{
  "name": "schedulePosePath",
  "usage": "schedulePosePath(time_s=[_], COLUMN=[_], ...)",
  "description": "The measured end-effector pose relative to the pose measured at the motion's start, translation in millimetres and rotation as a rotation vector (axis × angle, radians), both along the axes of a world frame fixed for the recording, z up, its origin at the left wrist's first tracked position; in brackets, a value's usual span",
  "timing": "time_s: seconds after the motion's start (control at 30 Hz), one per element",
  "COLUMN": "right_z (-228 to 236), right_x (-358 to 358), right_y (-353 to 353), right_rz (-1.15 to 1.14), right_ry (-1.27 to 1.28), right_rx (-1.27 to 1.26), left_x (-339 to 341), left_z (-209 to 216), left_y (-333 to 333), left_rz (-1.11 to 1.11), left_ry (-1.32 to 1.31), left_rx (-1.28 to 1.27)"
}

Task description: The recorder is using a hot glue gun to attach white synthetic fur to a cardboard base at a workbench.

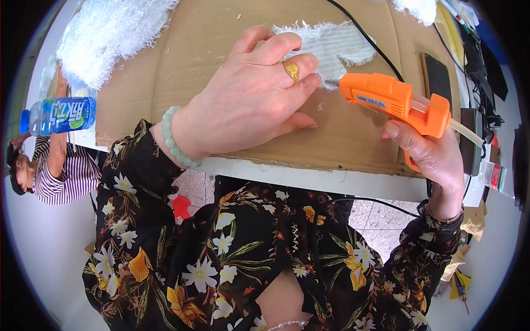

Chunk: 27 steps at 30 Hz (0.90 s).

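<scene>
An orange hot glue gun [381, 96] with a translucent glue stick in its back is gripped by my right hand [433, 151]. Its metal nozzle points left and meets the edge of a white shaggy fabric piece [339, 49], backing side up. My left hand [259, 91], with a gold ring and green bead bracelet, has its fingers curled onto the fabric's left part, close to the nozzle. The thumb stays apart, lower down, over the cardboard. Where exactly the fingertips meet the fabric is partly hidden.
Cardboard [221, 41] covers the table. A black cord [375, 44] runs across it behind the glue gun. Fluffy white fabric [116, 38] and a blue-labelled bottle [63, 116] are at left. A dark phone [436, 74] lies at right. Another person [63, 171] sits at far left.
</scene>
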State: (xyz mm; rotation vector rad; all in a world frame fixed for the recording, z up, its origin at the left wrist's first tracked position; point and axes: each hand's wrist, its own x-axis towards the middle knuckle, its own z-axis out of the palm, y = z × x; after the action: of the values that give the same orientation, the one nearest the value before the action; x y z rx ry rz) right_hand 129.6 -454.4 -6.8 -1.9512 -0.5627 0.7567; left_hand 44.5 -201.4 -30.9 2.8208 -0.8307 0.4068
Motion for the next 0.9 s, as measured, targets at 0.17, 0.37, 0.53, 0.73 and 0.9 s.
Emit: schedulePosePath(time_s=[0.17,0.37,0.53,0.73,0.9], right_z=[-0.8,-0.5,5.8,4.3,2.1], right_x=[0.0,1.2,2.4,8.6,11.3], right_y=[3.2,2.7,-2.8,2.2,6.6], right_rz=[0.009,-0.053,-0.075,-0.1,-0.097], right_ry=[-0.078,-0.128,-0.037,-0.027,-0.037], right_rx=[-0.058,-0.109,-0.139,-0.153,-0.157], left_x=[6.1,4.3,4.8,3.6,5.3], left_z=[-4.5,-4.7,-7.6,-5.1,-4.3], left_y=[2.9,6.2,7.6,9.1,9.4], left_rz=[0.004,0.004,0.001,-0.009,-0.008], left_ry=[0.048,0.074,0.083,0.105,0.126], left_rx=[-0.043,-0.058,-0.072,-0.077,-0.099])
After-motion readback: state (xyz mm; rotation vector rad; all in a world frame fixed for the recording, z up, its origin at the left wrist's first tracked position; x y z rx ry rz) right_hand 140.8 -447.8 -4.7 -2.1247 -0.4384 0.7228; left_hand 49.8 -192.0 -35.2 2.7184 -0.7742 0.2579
